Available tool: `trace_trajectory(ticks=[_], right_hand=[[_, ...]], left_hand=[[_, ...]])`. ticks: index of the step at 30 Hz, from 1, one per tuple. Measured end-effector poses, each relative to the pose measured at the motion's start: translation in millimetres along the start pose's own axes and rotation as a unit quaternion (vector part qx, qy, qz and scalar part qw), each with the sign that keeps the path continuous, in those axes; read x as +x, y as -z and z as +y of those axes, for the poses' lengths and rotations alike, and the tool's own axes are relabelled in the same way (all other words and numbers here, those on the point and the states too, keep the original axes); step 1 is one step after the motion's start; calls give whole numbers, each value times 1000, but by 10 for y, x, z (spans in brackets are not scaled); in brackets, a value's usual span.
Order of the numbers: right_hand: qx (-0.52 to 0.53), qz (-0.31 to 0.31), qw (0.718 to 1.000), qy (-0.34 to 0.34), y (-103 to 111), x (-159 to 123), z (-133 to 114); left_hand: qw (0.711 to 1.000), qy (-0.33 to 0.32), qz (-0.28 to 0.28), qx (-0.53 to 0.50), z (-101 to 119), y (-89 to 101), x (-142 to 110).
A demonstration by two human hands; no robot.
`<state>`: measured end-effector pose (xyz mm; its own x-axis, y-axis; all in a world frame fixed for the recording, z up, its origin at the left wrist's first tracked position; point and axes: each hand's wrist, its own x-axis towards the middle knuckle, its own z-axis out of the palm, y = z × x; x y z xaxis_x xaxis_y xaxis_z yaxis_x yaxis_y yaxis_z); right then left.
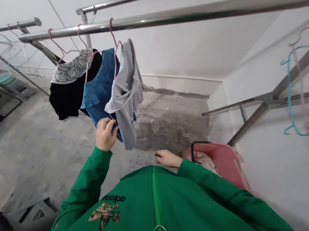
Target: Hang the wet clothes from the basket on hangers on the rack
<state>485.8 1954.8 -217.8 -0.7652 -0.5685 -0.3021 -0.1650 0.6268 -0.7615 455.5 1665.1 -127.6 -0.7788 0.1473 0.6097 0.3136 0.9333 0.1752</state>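
- Two hands are in view: the left hand (pixel 106 134) is raised, its fingers (pixel 105 124) curled and seeming to pinch the hem of a blue top (pixel 99 91); the right hand (pixel 167 158) is empty, fingers loosely together, a pink basket (pixel 224 157) just beyond them.
- A hard tug could pull the top's pink hanger (pixel 114 35) off the steel rail (pixel 170 16) above the left fingers, dropping the top.
- Below the fingers lies a stained concrete floor (pixel 33 158); a white wall (pixel 273 177) stands beyond the right fingers.
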Motion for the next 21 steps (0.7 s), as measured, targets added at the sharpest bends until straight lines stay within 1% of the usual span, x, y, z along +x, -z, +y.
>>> trace_trajectory(ticks=[1, 2, 3, 5, 6, 7, 8, 10, 11, 13, 15, 16, 18, 19, 20, 21], right_hand=[[6, 12, 1000, -5, 44, -1, 61], [14, 24, 1000, -11, 117, 29, 101], [20, 44, 999, -14, 222, 92, 118], [19, 107, 994, 6, 525, 302, 76], [3, 165, 986, 40, 713, 438, 14], [-20, 218, 971, 96, 914, 588, -75], [-43, 256, 955, 147, 1114, 746, -189], [-91, 285, 925, 232, 1463, 1063, -470], [-112, 284, 915, 264, 1594, 1214, -623], [-159, 271, 897, 310, 1749, 1479, -907], [-230, 243, 882, 333, 1803, 1677, -1099], [-274, 222, 874, 334, 1816, 1748, -1143], [-354, 173, 863, 316, 1868, 1837, -1123], [-376, 153, 863, 299, 1920, 1857, -1067], [-380, 138, 870, 282, 1992, 1864, -992], [-364, 126, 884, 266, 2078, 1860, -909]], left_hand=[[999, -32, 7, 33, 53, 33, 125], [996, -61, -4, 61, 112, 59, 247], [993, -87, -26, 82, 176, 74, 363], [983, -123, -78, 109, 299, 69, 568], [979, -133, -99, 118, 350, 49, 656], [976, -134, -113, 128, 388, 20, 735], [975, -126, -120, 136, 411, -15, 805], [975, -96, -132, 150, 410, -80, 917], [974, -81, -141, 156, 387, -100, 959], [968, -71, -163, 175, 310, -85, 1014], [961, -83, -175, 199, 215, 20, 1038], [959, -92, -175, 205, 168, 106, 1042], [961, -108, -169, 189, 83, 328, 1048], [964, -116, -169, 169, 48, 452, 1051], [966, -126, -175, 146, 18, 576, 1054], [965, -137, -186, 123, -6, 693, 1057]])
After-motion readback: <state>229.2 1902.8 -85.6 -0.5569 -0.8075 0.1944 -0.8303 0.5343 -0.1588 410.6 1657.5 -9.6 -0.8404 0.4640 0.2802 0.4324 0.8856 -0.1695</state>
